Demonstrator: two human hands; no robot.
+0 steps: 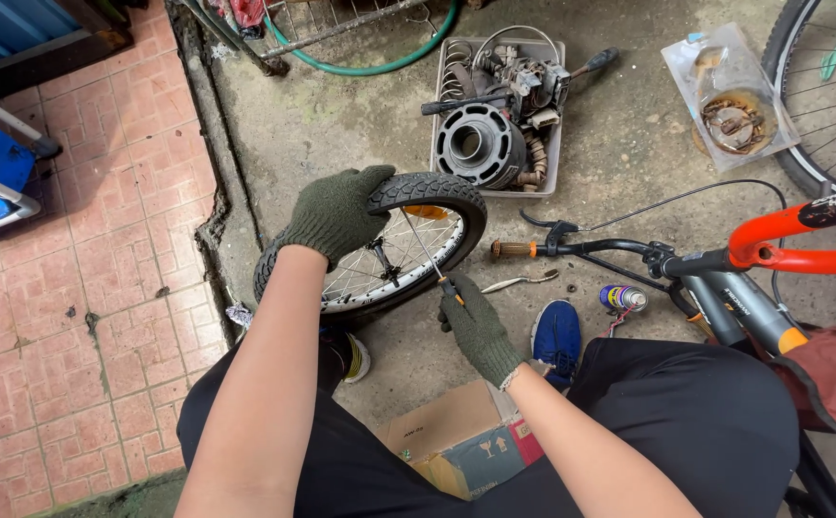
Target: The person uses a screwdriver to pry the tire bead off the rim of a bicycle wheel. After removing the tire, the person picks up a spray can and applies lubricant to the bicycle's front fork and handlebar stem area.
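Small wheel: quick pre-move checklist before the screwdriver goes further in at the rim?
1. Left hand grips the tyre at the top of the wheel: ok.
2. Right hand closed on the screwdriver handle: ok.
3. Screwdriver tip seated at the rim under the tyre, by the orange reflector: cannot tell, tip hidden.
4. Both hands gloved: ok.
5. Wheel steady: not ok, it is held tilted in the air over the knees, no stand.
6. Shaft clear of the spokes: cannot tell, it crosses in front of them.
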